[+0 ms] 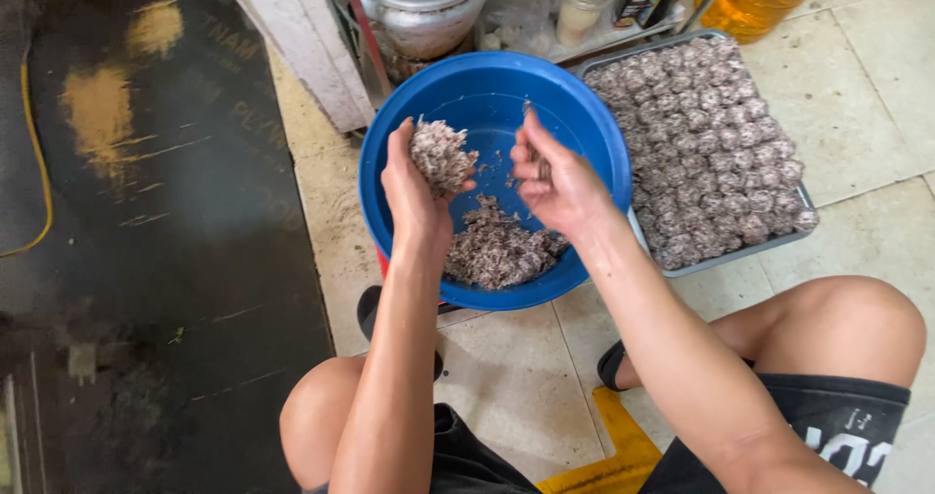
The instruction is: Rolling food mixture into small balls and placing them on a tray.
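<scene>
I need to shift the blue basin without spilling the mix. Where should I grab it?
Grip the blue basin by its rolled rim at two opposite sides, from above. The mixture is heaped toward the near wall, and the tray crowds its right.

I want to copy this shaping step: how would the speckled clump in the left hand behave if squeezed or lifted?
The clump looks soft and crumbly; it would probably deform when squeezed. It seems sticky: bits cling to the blue basin wall and to the right hand. Held in the left hand, it looks light. The formed balls sitting packed on the tray suggest it holds shape once pressed.
</scene>
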